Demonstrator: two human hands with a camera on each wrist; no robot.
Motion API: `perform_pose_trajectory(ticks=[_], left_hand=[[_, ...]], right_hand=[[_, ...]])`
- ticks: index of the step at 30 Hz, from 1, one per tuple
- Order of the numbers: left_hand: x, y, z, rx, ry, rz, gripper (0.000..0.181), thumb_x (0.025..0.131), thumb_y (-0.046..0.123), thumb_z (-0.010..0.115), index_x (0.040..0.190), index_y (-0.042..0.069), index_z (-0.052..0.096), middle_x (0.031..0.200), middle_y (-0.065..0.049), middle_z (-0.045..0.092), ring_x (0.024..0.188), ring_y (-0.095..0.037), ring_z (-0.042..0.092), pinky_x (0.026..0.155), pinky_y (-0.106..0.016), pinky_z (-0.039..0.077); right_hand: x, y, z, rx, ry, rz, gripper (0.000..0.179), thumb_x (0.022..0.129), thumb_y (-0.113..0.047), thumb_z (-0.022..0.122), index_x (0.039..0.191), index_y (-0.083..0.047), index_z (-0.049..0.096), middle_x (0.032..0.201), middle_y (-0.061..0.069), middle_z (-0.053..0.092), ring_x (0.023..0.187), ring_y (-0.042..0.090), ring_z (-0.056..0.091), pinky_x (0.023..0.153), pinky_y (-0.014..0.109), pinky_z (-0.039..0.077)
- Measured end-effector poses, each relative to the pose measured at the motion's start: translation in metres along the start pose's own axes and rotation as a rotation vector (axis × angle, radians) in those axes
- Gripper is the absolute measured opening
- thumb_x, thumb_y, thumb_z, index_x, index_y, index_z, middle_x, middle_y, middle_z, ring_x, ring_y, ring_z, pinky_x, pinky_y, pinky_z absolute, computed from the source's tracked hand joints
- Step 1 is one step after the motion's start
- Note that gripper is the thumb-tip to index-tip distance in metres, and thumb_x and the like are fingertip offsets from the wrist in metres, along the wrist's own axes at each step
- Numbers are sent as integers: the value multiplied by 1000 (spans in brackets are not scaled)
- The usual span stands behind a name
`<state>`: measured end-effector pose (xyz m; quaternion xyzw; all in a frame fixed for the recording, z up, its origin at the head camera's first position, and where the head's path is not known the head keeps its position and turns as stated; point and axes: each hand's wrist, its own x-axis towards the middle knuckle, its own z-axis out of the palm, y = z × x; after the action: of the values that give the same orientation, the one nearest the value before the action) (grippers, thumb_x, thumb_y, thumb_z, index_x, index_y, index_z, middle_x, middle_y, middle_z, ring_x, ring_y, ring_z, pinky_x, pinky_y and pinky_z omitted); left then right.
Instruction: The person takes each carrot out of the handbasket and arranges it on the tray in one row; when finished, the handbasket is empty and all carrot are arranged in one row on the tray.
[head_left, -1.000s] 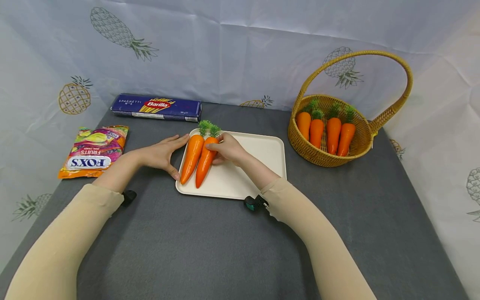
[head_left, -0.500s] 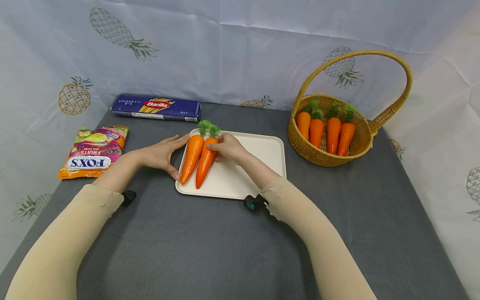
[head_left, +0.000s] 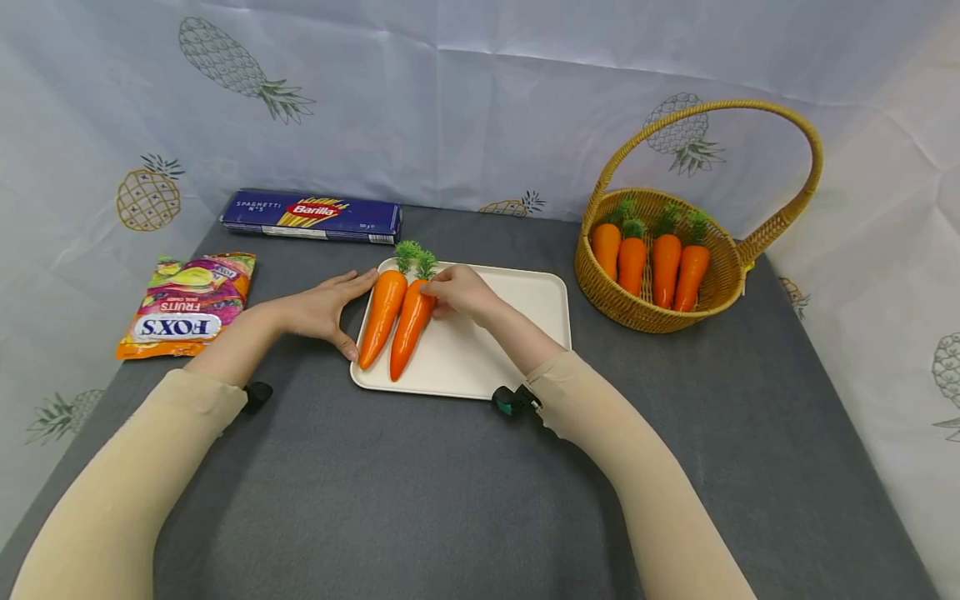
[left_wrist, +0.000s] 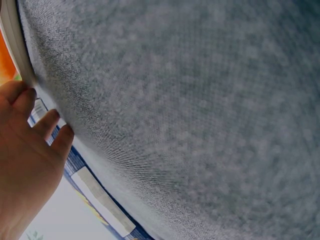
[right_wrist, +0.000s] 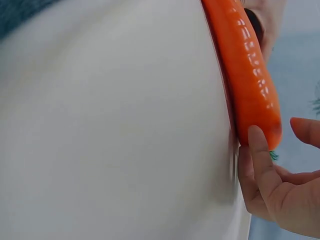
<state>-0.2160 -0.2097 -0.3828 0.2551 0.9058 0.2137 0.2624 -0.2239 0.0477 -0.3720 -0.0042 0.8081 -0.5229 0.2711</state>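
Note:
Two orange carrots with green tops, a left one [head_left: 384,315] and a right one [head_left: 411,329], lie side by side on the left part of a cream tray [head_left: 517,337]. My left hand [head_left: 322,310] touches the tray's left edge with spread fingers and thumb; its fingertips show at the rim in the left wrist view. At the leafy end of the right carrot is my right hand [head_left: 461,293]. In the right wrist view, one fingertip touches that carrot [right_wrist: 247,75], while the thumb stands a little away from its side.
A wicker basket [head_left: 626,308] with a tall handle holds several more carrots at the back right. Behind the tray lies a blue Barilla spaghetti pack [head_left: 311,217]. A Fox's candy bag [head_left: 187,306] sits by my left forearm. All stand on a dark grey table [head_left: 420,500].
My right hand has loosened at the right carrot and shifted slightly to the right. That carrot has slid slightly toward me. The left hand has stayed in place.

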Motion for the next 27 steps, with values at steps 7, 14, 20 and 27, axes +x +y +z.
perform_pose_trajectory(ticks=[7,14,20,27], left_hand=[[0,-1,1,6,7,3,137,60,51,91,160,11,6,169,-14,3,154,-46,-1,119,-72,8],[1,-1,1,11,0,-3,138,60,52,90,160,11,5,169,-14,3,154,-46,-1,119,-72,8],[1,-2,1,5,0,-1,138,60,51,90,160,11,5,169,-14,3,154,-46,-1,119,-72,8],[1,-2,1,-1,0,-6,138,60,50,91,160,12,4,169,-14,3,154,-46,-2,118,-72,8]], right_hand=[[-3,-5,-6,11,6,-13,35,98,-16,60,124,6,63,103,11,62,74,17,62,88,38,60],[-4,-7,-11,52,23,-9,40,98,-16,59,133,4,56,135,15,57,102,22,63,91,36,60],[-7,-13,-17,73,38,-24,42,99,-16,57,137,2,52,142,16,55,124,32,60,94,37,58],[-11,-16,-26,98,50,-60,38,100,-16,57,134,1,55,137,16,58,123,33,61,95,37,58]])
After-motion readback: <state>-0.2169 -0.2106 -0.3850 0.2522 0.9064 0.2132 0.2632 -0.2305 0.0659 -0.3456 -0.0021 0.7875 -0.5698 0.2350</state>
